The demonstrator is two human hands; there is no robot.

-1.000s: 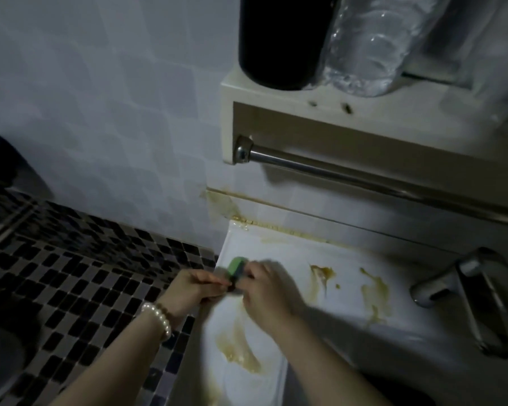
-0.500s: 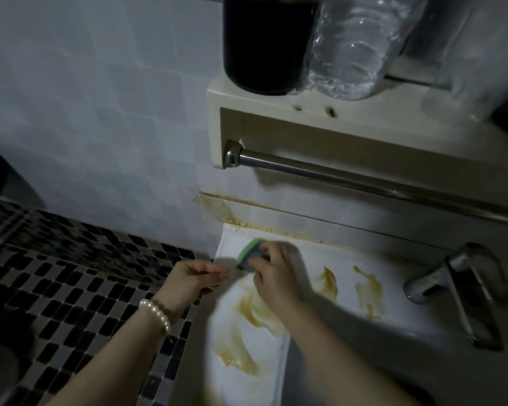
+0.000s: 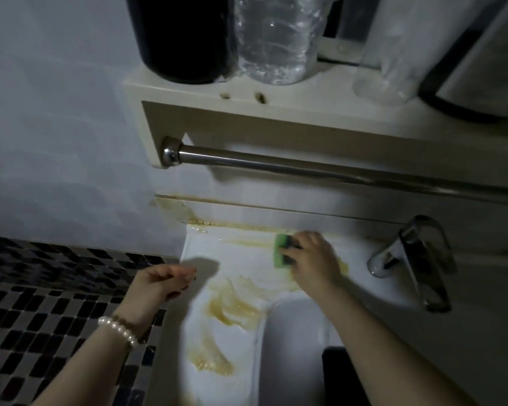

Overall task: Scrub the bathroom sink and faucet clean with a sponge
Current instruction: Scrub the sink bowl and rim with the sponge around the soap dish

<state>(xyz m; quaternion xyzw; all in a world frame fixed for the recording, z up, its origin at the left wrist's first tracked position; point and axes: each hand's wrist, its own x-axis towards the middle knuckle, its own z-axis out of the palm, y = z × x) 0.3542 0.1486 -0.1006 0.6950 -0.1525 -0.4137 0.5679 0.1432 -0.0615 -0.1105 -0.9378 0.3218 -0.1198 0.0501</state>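
The green sponge [image 3: 281, 249] lies on the flat back ledge of the white sink [image 3: 206, 250], close to the back edge where it meets the wall, roughly midway between the sink's left back corner and the faucet [image 3: 414, 259]. The right hand [image 3: 313, 263] holds it, fingers curled over its dark top side and pressing it onto the ledge; this grip is closed on the sponge. Brownish-yellow smears [image 3: 232, 309] spread over the ledge under and beside the sponge, run down the sink's left rim toward the front, and line the seam at the back edge.

The left hand [image 3: 162, 284] hangs at the sink's left edge, fingers loosely curled, thumb against the fingertips, holding nothing that can be seen. A pearl bracelet [image 3: 118, 329] sits on its wrist.

The chrome faucet stands at the back edge to the right, well apart from the sponge. Above the sink a metal towel bar [image 3: 305, 168] runs under a cream shelf [image 3: 188, 92], which carries a black container [image 3: 185, 36] and a clear plastic bottle [image 3: 276, 39] touching side by side. Black-and-white mosaic tiles [image 3: 41, 303] cover the floor to the left.
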